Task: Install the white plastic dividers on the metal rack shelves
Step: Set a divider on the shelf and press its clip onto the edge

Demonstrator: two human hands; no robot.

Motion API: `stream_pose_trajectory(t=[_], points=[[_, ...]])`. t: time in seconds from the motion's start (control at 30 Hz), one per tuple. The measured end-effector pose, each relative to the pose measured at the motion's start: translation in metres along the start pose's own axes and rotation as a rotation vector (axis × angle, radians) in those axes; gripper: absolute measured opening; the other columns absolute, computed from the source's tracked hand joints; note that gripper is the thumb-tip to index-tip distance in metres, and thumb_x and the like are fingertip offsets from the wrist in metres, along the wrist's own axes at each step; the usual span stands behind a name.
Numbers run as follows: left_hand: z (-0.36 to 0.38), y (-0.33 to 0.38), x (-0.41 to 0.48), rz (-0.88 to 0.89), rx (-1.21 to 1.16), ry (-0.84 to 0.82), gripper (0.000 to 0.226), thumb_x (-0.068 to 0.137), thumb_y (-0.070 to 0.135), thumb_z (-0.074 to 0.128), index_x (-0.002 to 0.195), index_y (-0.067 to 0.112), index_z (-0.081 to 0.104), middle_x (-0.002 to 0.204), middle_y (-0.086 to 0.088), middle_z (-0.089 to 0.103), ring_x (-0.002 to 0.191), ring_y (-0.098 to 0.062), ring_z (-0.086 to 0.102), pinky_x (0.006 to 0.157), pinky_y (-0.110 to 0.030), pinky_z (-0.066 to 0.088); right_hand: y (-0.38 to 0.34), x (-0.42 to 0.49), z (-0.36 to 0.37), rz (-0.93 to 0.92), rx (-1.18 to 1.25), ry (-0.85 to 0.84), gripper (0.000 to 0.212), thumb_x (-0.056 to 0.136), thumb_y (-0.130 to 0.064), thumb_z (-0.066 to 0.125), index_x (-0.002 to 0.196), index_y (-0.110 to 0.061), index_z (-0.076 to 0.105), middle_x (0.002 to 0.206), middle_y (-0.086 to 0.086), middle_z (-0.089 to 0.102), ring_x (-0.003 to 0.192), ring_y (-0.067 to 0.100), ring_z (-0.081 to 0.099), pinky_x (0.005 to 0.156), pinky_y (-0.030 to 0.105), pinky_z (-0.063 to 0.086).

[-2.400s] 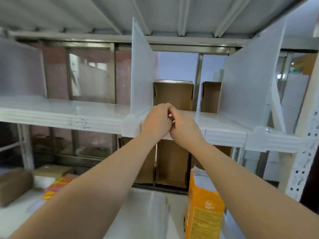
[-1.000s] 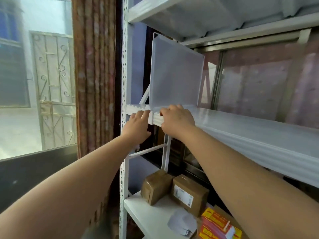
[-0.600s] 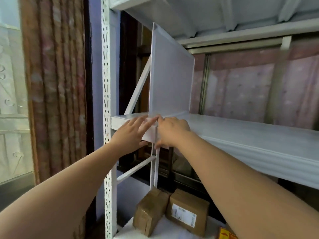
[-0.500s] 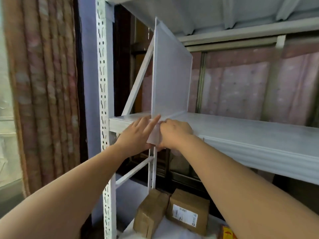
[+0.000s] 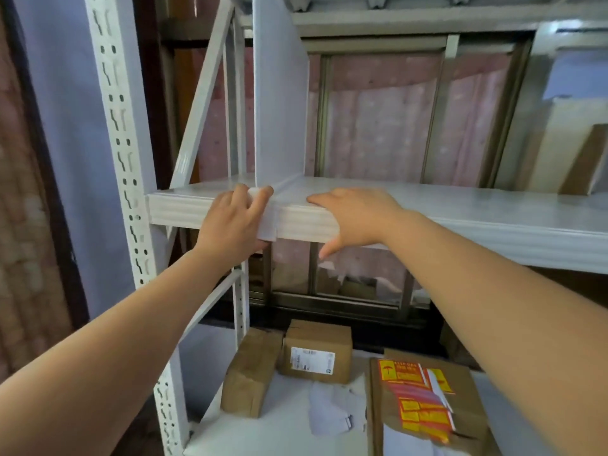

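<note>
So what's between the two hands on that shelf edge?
In the head view, the white divider's front clip lies between left hand and right hand, then bare shelf edge.

storeroom, white metal rack (image 5: 131, 199), taped cardboard parcels (image 5: 314, 355) on lower shelf

right hand (image 5: 355, 215): off divider (image 5: 279, 103) clip, now flat on shelf (image 5: 460, 205) edge | left hand (image 5: 235, 222): now gripping clip front | view: shifted right
</note>
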State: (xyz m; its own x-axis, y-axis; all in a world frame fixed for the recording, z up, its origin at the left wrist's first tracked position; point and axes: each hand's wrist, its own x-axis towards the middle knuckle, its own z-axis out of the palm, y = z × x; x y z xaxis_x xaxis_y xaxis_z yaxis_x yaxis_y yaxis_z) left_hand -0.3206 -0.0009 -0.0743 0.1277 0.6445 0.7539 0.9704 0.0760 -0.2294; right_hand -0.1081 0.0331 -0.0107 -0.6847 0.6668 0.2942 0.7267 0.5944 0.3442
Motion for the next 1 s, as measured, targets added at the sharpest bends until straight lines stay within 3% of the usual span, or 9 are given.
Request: stream_pose_trajectory(t=[0.17,0.3,0.4,0.5,0.57,0.7,0.87,1.0], points=[[0.004,-0.007,-0.003,0.057,0.063,0.040,0.097,0.059,0.028,0.087,0.134,0.020,0.027,0.102,-0.026,0.056,0.086,-0.039,0.059,0.079,-0.048,0.052,0.015,-0.020,0.015,0.057,-0.158,0.150,0.100,0.067,-0.073,0.060,0.145,-0.032,0.013,0.132,0.001,0.052,0.114,0.026,0.055,0.080,0.039,0.046],[0.005,0.000,-0.001,0.034,0.083,0.047,0.098,0.057,0.029,0.087,0.136,0.022,0.029,0.102,-0.029,0.054,0.086,-0.042,0.057,0.079,-0.049,0.051,0.018,-0.032,0.035,0.085,-0.191,0.270,0.083,0.084,-0.049,0.057,0.146,-0.027,0.007,0.136,0.003,0.047,0.114,0.026,0.053,0.079,0.037,0.045],[0.003,0.000,-0.001,0.036,0.049,0.048,0.086,0.056,0.025,0.087,0.125,0.019,0.036,0.098,-0.028,0.052,0.082,-0.042,0.056,0.076,-0.051,0.051,0.022,-0.040,0.043,0.143,-0.145,0.391,0.065,0.085,-0.040,0.055,0.140,-0.020,0.026,0.127,0.004,0.054,0.108,0.025,0.056,0.080,0.036,0.045],[0.002,0.001,0.000,0.038,0.035,0.038,0.086,0.053,0.026,0.089,0.122,0.017,0.038,0.098,-0.029,0.052,0.083,-0.043,0.055,0.076,-0.053,0.051,0.022,-0.042,0.051,0.164,-0.117,0.506,0.045,0.079,-0.040,0.063,0.116,-0.015,0.053,0.108,0.003,0.066,0.093,0.023,0.063,0.075,0.033,0.048],[0.001,0.002,0.000,0.039,0.031,0.036,0.087,0.052,0.026,0.090,0.122,0.017,0.038,0.100,-0.029,0.052,0.086,-0.044,0.055,0.077,-0.054,0.051,0.022,-0.040,0.055,0.171,-0.130,0.549,0.046,0.068,-0.043,0.073,0.101,-0.014,0.062,0.092,0.004,0.071,0.077,0.023,0.067,0.067,0.030,0.051],[-0.002,0.005,-0.001,0.044,0.024,0.020,0.090,0.050,0.023,0.092,0.122,0.018,0.038,0.103,-0.030,0.052,0.088,-0.044,0.056,0.074,-0.054,0.052,0.022,-0.037,0.057,0.178,-0.092,0.595,0.052,0.053,-0.044,0.084,0.089,-0.011,0.067,0.077,0.005,0.071,0.062,0.024,0.067,0.058,0.030,0.054],[-0.004,0.016,0.004,0.061,0.011,0.049,0.090,0.047,0.023,0.093,0.120,0.016,0.041,0.096,-0.028,0.052,0.078,-0.041,0.056,0.065,-0.048,0.054,0.023,-0.037,0.057,0.185,-0.082,0.556,0.050,0.060,-0.044,0.079,0.096,-0.012,0.066,0.086,0.005,0.072,0.072,0.024,0.068,0.066,0.031,0.054],[-0.001,0.045,0.012,0.110,0.000,0.083,0.087,0.048,0.034,0.091,0.120,0.016,0.044,0.095,-0.025,0.053,0.077,-0.038,0.057,0.066,-0.044,0.054,0.022,-0.038,0.057,0.190,-0.075,0.553,0.047,0.064,-0.045,0.077,0.098,-0.014,0.065,0.089,0.003,0.072,0.076,0.023,0.068,0.068,0.031,0.053]])
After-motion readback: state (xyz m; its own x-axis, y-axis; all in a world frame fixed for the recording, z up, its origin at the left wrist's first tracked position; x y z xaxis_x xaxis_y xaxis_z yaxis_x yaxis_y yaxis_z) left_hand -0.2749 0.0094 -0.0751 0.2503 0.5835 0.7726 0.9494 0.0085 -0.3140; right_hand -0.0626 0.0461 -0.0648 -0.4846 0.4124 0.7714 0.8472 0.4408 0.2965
